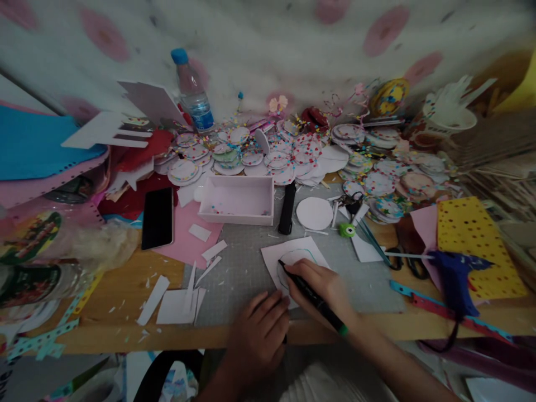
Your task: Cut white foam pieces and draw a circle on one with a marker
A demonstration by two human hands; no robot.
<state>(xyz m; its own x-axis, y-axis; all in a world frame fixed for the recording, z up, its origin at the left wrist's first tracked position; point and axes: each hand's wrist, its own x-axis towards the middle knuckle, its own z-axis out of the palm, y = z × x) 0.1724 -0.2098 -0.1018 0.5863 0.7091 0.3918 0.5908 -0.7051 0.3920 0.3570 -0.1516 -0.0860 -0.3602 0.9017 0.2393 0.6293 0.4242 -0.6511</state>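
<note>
My right hand [320,287] is closed round a black pen with a green end [312,298]. Its tip rests on a white paper square [307,251] that lies on the grey cutting mat [251,268]. A round template sits on the paper under my fingers, and a teal curve runs along its upper edge. My left hand [262,329] rests at the mat's near edge, fingers curled down onto the lower corner of the paper. Whether it holds anything is hidden.
A white tray [237,201], black phone [157,218], black marker [287,207] and white paper circle [314,213] lie beyond the paper. Piles of confetti-printed discs [293,153] and a water bottle [193,95] stand at the back. A blue glue gun [456,276], scissors and yellow perforated sheet [477,245] lie right. Paper scraps [176,296] lie left.
</note>
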